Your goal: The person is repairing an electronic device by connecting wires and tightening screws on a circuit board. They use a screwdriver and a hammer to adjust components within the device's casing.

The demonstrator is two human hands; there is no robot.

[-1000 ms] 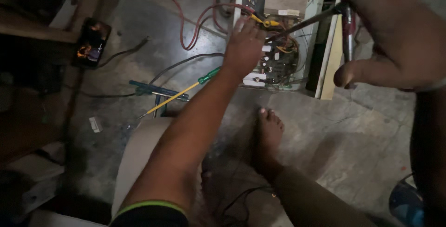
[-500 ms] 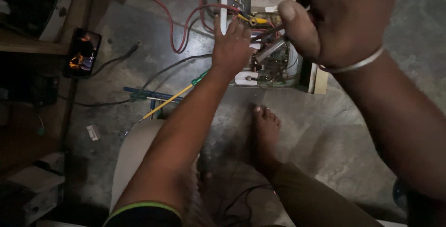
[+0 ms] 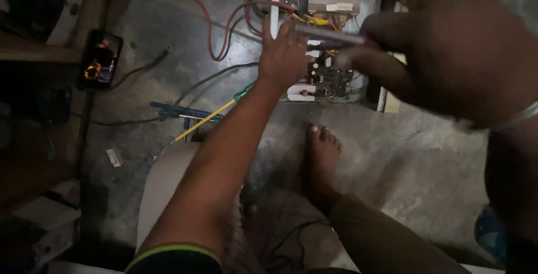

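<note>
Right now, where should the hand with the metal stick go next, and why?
Probably a little lower, toward the circuit board. The right hand holds the thin tool above the open box, its tip near the left hand, which rests on the board's edge. The tool looks blurred, so go slowly.

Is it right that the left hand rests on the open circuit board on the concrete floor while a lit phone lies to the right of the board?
Not quite. The head view shows the lit phone lying to the left of the open circuit board, not the right. The left hand does rest on the board, on the concrete floor.
</note>
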